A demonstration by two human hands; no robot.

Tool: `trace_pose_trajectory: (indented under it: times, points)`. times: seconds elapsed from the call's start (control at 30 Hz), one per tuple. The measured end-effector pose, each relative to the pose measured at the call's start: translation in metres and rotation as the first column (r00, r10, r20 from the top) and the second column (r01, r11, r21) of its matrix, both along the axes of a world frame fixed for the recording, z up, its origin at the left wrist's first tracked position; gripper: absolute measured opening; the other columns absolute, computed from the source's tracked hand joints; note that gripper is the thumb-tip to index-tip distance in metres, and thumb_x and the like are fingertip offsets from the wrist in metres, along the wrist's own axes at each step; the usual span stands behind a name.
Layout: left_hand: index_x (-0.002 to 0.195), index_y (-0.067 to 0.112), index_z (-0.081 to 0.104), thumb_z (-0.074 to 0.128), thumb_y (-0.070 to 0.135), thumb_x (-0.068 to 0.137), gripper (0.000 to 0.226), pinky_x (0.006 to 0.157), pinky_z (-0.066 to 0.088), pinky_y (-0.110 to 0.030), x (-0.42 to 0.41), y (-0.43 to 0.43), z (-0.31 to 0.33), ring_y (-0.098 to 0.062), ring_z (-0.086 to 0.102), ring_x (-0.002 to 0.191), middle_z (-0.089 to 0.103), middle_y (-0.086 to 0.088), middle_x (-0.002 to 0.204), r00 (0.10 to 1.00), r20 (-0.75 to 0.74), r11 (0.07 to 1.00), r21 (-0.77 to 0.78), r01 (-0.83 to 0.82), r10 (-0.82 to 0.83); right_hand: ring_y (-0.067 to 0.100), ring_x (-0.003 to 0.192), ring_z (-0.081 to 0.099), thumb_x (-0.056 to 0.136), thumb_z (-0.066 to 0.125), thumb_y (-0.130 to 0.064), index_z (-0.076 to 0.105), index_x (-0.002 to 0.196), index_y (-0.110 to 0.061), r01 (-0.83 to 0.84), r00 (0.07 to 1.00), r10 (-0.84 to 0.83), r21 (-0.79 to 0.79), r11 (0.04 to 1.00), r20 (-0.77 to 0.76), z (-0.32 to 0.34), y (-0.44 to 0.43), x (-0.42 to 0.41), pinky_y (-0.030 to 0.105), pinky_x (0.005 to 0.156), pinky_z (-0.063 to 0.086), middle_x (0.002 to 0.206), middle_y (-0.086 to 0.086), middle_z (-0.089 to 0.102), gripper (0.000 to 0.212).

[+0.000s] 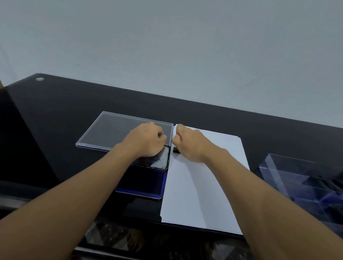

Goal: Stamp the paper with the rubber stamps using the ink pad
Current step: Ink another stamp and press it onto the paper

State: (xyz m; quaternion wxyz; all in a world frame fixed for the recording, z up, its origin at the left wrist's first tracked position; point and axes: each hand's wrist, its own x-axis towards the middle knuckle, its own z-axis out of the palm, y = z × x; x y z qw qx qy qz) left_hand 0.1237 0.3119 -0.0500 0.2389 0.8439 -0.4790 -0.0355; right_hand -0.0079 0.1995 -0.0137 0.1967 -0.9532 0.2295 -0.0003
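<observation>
Spreading across the lower half of the view, the black glossy table (65, 109) carries everything for the job. The white paper (198, 189) lies right of centre, a few sheets stacked, and every part of it that shows is blank, so I judge no print has been made yet and the stamping itself is all still ahead. Just left of it, edge to edge, sits the ink pad (141, 185), open, its blue surface bare, with its clear lid (113, 129) folded flat behind. At the far right stands a clear box (298, 180) of compartments holding dark shapes, probably more stamps. The left hand (145, 140) rests on the pad's far end with fingers curled tight; whether it holds anything I cannot tell. The right hand (190, 145) is fisted over the paper's top left corner, and a small dark rubber stamp (176, 150) pokes out beneath it, apparently gripped. No brand, label or writing can be read anywhere.
</observation>
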Motion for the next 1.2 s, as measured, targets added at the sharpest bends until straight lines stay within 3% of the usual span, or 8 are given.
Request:
trace_pose_trajectory:
  times: [0.13, 0.37, 0.47, 0.77, 0.93, 1.2]
  points:
    - [0.061, 0.014, 0.054, 0.044, 0.028, 0.092, 0.036, 0.070, 0.049, -0.039, 0.000, 0.001, 0.001, -0.022, 0.057, 0.078, 0.060, 0.000, 0.070, 1.000, -0.002, 1.000, 0.014, -0.006, 0.006, 0.022, 0.061, 0.038, 0.103, 0.034, -0.022, 0.034, 0.091, -0.014, 0.000, 0.998, 0.000, -0.007, 1.000, 0.065, -0.005, 0.005, -0.005, 0.035, 0.053, 0.027, 0.070, 0.008, 0.047, 0.015]
    - [0.063, 0.020, 0.057, 0.045, 0.028, 0.093, 0.034, 0.070, 0.048, -0.036, -0.003, 0.001, 0.002, -0.020, 0.057, 0.076, 0.061, 0.004, 0.074, 1.000, -0.015, 0.999, 0.024, -0.024, 0.024, 0.016, 0.058, 0.035, 0.103, 0.036, -0.020, 0.030, 0.090, -0.015, -0.021, 0.985, 0.035, -0.079, 0.997, 0.168, -0.013, 0.014, -0.014, 0.031, 0.050, 0.021, 0.065, 0.002, 0.041, 0.016]
    - [0.056, 0.020, 0.049, 0.046, 0.026, 0.093, 0.038, 0.062, 0.040, -0.033, -0.005, 0.000, 0.003, -0.019, 0.052, 0.066, 0.054, 0.004, 0.063, 0.999, -0.020, 1.000, 0.018, -0.025, 0.026, 0.021, 0.060, 0.037, 0.103, 0.036, -0.021, 0.031, 0.090, -0.014, -0.003, 0.990, 0.008, -0.039, 0.999, 0.140, -0.011, 0.011, -0.011, 0.033, 0.051, 0.023, 0.066, 0.006, 0.044, 0.016]
    - [0.054, 0.018, 0.043, 0.046, 0.025, 0.093, 0.040, 0.059, 0.036, -0.033, -0.007, 0.001, 0.006, -0.019, 0.046, 0.060, 0.047, 0.002, 0.059, 0.998, -0.033, 0.999, 0.030, -0.043, 0.044, 0.025, 0.066, 0.043, 0.102, 0.034, -0.024, 0.035, 0.090, -0.013, 0.030, 0.998, -0.030, 0.005, 1.000, 0.057, -0.003, 0.005, -0.003, 0.036, 0.054, 0.029, 0.076, 0.010, 0.050, 0.017]
    - [0.073, 0.018, 0.065, 0.045, 0.030, 0.093, 0.031, 0.075, 0.054, -0.041, -0.006, 0.002, 0.008, -0.018, 0.061, 0.076, 0.067, 0.004, 0.079, 0.996, -0.053, 0.997, 0.045, -0.065, 0.067, 0.024, 0.062, 0.040, 0.103, 0.035, -0.023, 0.034, 0.090, -0.013, 0.026, 0.994, -0.025, -0.006, 1.000, 0.107, -0.009, 0.009, -0.008, 0.035, 0.053, 0.027, 0.071, 0.009, 0.048, 0.017]
    - [0.087, 0.022, 0.069, 0.046, 0.029, 0.092, 0.025, 0.085, 0.054, -0.044, -0.014, 0.007, 0.018, -0.018, 0.062, 0.089, 0.069, 0.008, 0.092, 0.992, -0.090, 0.996, 0.019, -0.089, 0.090, 0.022, 0.060, 0.036, 0.103, 0.036, -0.020, 0.030, 0.087, -0.013, 0.021, 0.987, -0.013, -0.050, 0.999, 0.161, -0.012, 0.013, -0.011, 0.035, 0.052, 0.023, 0.067, 0.007, 0.044, 0.018]
